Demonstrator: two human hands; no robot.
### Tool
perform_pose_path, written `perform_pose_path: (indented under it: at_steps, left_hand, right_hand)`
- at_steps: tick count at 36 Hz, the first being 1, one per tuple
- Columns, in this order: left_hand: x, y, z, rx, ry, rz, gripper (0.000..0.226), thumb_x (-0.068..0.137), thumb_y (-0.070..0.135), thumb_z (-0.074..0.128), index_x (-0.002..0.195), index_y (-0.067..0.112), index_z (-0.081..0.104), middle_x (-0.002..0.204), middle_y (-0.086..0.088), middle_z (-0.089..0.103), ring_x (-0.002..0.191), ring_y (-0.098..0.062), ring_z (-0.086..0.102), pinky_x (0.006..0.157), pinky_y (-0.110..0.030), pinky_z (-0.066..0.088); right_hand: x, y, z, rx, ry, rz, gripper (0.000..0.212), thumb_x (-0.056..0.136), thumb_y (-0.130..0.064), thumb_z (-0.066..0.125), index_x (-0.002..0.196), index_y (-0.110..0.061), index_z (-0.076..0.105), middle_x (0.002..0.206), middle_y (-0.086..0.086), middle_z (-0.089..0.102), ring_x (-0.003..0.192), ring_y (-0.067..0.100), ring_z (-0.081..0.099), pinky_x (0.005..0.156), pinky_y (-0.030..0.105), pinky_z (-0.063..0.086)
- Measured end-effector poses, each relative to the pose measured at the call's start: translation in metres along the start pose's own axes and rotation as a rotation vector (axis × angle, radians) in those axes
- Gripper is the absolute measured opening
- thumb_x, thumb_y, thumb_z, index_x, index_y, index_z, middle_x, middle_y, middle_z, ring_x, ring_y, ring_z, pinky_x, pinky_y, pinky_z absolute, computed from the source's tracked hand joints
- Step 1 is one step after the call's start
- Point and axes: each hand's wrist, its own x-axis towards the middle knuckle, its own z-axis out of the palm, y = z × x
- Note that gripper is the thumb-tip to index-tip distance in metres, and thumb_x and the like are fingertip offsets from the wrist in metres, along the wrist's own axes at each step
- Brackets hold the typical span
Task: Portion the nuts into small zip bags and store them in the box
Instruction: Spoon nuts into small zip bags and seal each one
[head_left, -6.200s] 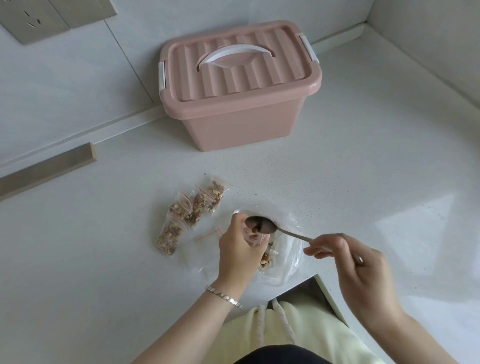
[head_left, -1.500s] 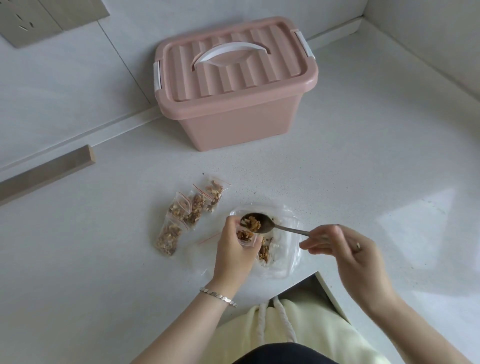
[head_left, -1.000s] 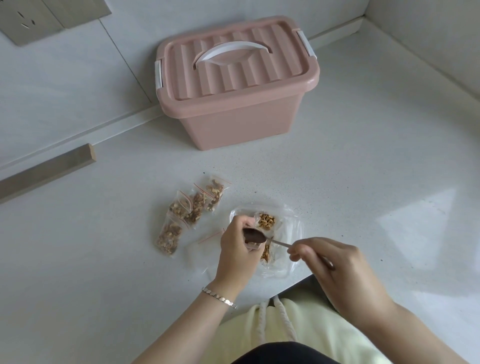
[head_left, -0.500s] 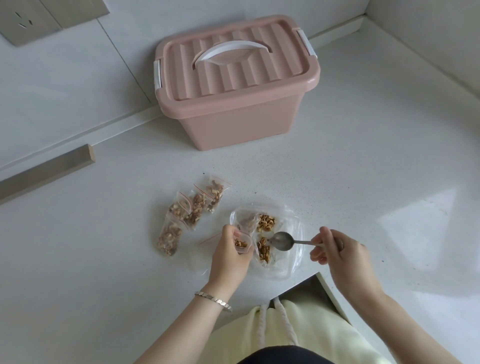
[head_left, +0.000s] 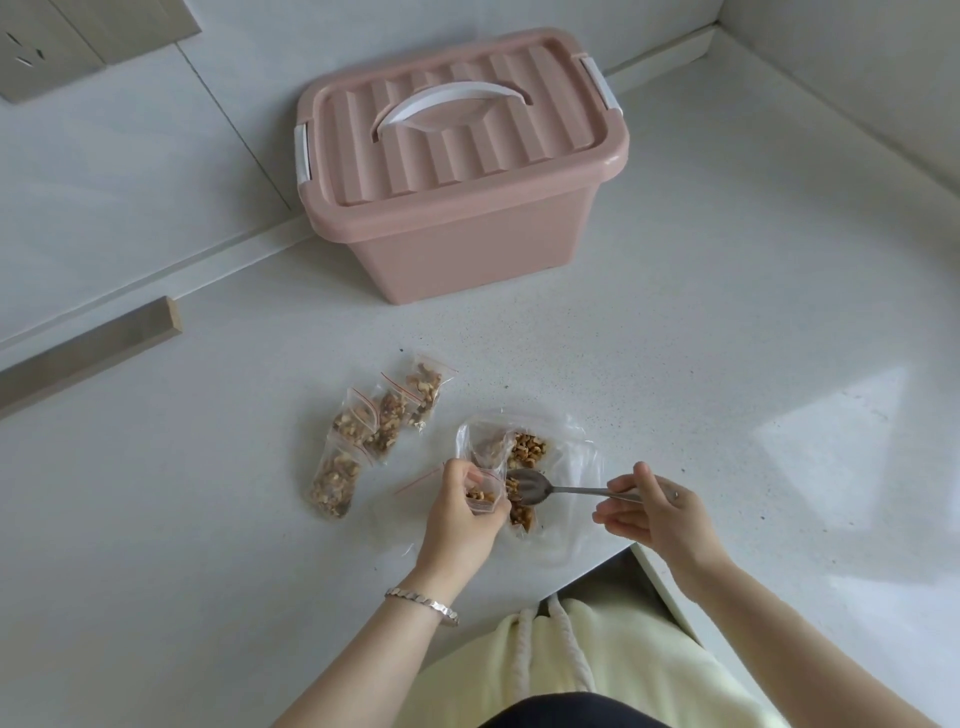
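The left hand (head_left: 462, 512) pinches the small zip bag (head_left: 482, 496) upright beside the nuts (head_left: 527, 449) – shortening travel for the spoon (head_left: 535, 486), its handle pinched in fingertips of the right hand (head_left: 654, 512) – while the lidded box (head_left: 457, 176) stands well behind.

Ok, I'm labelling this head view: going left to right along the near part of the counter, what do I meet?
Filled zip bags → left hand holding a small zip bag → spoon → right hand.
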Motion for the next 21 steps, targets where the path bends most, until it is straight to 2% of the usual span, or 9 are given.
perform_pose_path:
  at_steps: [4, 9, 15, 18, 21]
  left_hand:
    - [-0.001, 0.001, -0.002, -0.017, -0.010, -0.010, 0.024, 0.083, 0.015, 0.067, 0.093, 0.022, 0.046, 0.092, 0.014, 0.053, 0.070, -0.008, 0.055, 0.060, -0.020, 0.044]
    - [-0.006, 0.002, -0.005, 0.033, 0.042, 0.067, 0.024, 0.083, 0.011, 0.066, 0.093, 0.016, 0.044, 0.088, 0.012, 0.054, 0.077, 0.001, 0.055, 0.059, -0.004, 0.042]
    - [-0.008, 0.002, -0.004, 0.078, 0.074, 0.119, 0.028, 0.081, 0.015, 0.068, 0.091, 0.020, 0.043, 0.091, 0.007, 0.057, 0.080, -0.003, 0.057, 0.060, -0.006, 0.043]
    - [-0.009, 0.004, -0.003, 0.059, 0.077, 0.127, 0.030, 0.082, 0.014, 0.067, 0.088, 0.026, 0.040, 0.094, 0.004, 0.058, 0.083, -0.006, 0.058, 0.060, -0.006, 0.044]
    - [-0.010, 0.007, -0.002, 0.057, 0.083, 0.138, 0.033, 0.083, 0.012, 0.066, 0.087, 0.028, 0.037, 0.095, 0.004, 0.056, 0.084, -0.006, 0.058, 0.059, -0.006, 0.043]
  right_hand:
    - [0.002, 0.008, -0.012, 0.099, -0.017, 0.080, 0.039, 0.098, -0.030, 0.037, 0.087, -0.001, 0.060, 0.066, 0.015, 0.069, 0.066, 0.024, 0.070, 0.063, 0.027, 0.059]
    - [-0.005, 0.006, -0.021, 0.084, -0.011, 0.033, 0.040, 0.097, -0.032, 0.037, 0.086, -0.002, 0.061, 0.067, 0.017, 0.069, 0.067, 0.026, 0.070, 0.061, 0.026, 0.058]
    - [-0.031, -0.021, -0.017, 0.050, 0.000, -0.183, 0.042, 0.095, -0.032, 0.038, 0.083, 0.000, 0.061, 0.067, 0.018, 0.069, 0.069, 0.031, 0.069, 0.058, 0.024, 0.057]
    - [-0.047, -0.035, -0.006, 0.015, -0.022, -0.341, 0.053, 0.081, -0.052, 0.044, 0.080, -0.002, 0.064, 0.068, 0.018, 0.069, 0.067, 0.029, 0.069, 0.060, 0.026, 0.057]
    - [-0.058, -0.040, 0.005, -0.078, -0.046, -0.513, 0.056, 0.079, -0.063, 0.044, 0.078, -0.012, 0.067, 0.069, 0.010, 0.071, 0.067, 0.022, 0.069, 0.062, 0.024, 0.055]
